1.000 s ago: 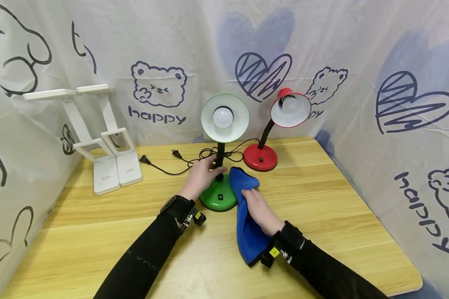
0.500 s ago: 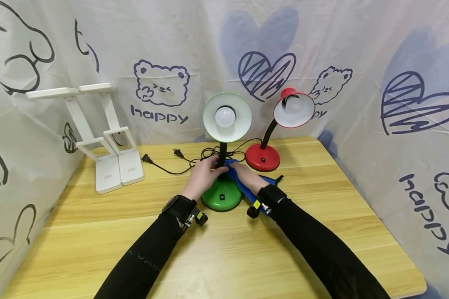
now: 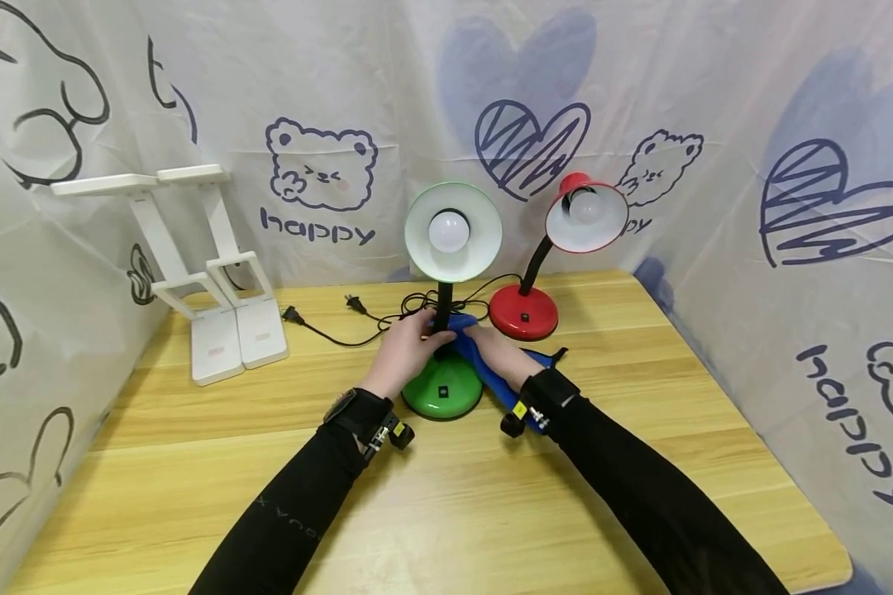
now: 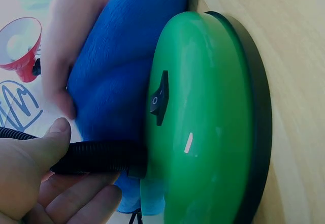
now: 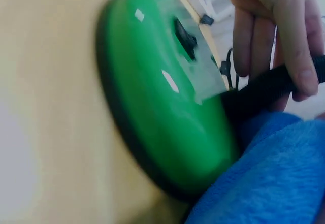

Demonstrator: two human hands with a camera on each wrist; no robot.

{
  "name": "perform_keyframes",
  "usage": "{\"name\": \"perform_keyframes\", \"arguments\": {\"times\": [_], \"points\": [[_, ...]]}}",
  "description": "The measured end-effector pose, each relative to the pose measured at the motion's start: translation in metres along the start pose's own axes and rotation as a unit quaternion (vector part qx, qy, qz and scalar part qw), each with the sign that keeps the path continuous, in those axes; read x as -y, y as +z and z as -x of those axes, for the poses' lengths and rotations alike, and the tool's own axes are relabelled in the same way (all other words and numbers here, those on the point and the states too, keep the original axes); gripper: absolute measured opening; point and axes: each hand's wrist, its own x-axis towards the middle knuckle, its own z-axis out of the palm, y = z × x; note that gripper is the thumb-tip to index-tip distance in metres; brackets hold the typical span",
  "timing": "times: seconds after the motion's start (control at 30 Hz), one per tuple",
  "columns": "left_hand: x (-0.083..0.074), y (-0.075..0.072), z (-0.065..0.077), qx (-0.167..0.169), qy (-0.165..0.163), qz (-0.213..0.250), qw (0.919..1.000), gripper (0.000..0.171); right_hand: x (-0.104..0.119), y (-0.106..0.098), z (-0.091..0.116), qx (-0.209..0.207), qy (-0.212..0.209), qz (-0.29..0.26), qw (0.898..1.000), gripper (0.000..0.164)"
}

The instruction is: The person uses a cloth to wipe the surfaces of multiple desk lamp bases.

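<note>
A green desk lamp (image 3: pixel 443 397) stands upright on the table, its white-lined shade and bulb facing me. My left hand (image 3: pixel 400 354) grips the lamp's black ribbed neck (image 4: pixel 101 155) just above the base, thumb on one side and fingers on the other. With my right hand (image 3: pixel 500 355) I hold a blue plush cloth (image 4: pixel 119 56) against the right and back of the green base, close to the neck. Part of the cloth hangs down toward the table under the right wrist. The right fingertips are mostly hidden by the cloth. A black rocker switch (image 4: pixel 160 99) shows on the base.
Behind and to the right stands a red desk lamp (image 3: pixel 523 314). Black cords with plugs (image 3: pixel 355 305) lie behind the green lamp. Two white folding lamps (image 3: pixel 217 351) stand at the left. Printed fabric (image 3: pixel 327 66) hangs around the wooden table (image 3: pixel 417 512).
My right hand has carried the cloth left and away from me, from beside the base up to the neck. The left hand keeps its grip on the neck.
</note>
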Motion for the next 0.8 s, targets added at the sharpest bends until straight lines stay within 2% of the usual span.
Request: {"name": "perform_keyframes", "arguments": {"times": [0.13,0.33,0.43,0.6,0.8], "points": [[-0.001,0.000,0.000,-0.004,0.006,0.000,1.0000,0.033,-0.011,-0.003,0.023,-0.035,-0.022,0.019,0.999,0.055],[-0.002,0.001,0.001,-0.006,0.006,0.007,0.9999,0.033,-0.020,0.002,0.054,-0.115,-0.090,0.068,0.987,0.041],[-0.001,0.000,0.001,-0.006,0.006,0.005,1.0000,0.029,-0.023,0.010,0.068,-0.130,-0.092,0.084,0.984,0.047],[0.000,0.000,0.000,-0.003,0.009,0.003,0.9999,0.024,-0.022,0.026,0.087,-0.101,-0.096,0.095,0.986,0.046],[0.000,0.001,0.000,0.002,0.006,0.005,1.0000,0.025,-0.013,0.043,0.095,-0.077,-0.111,0.120,0.984,0.044]]}}
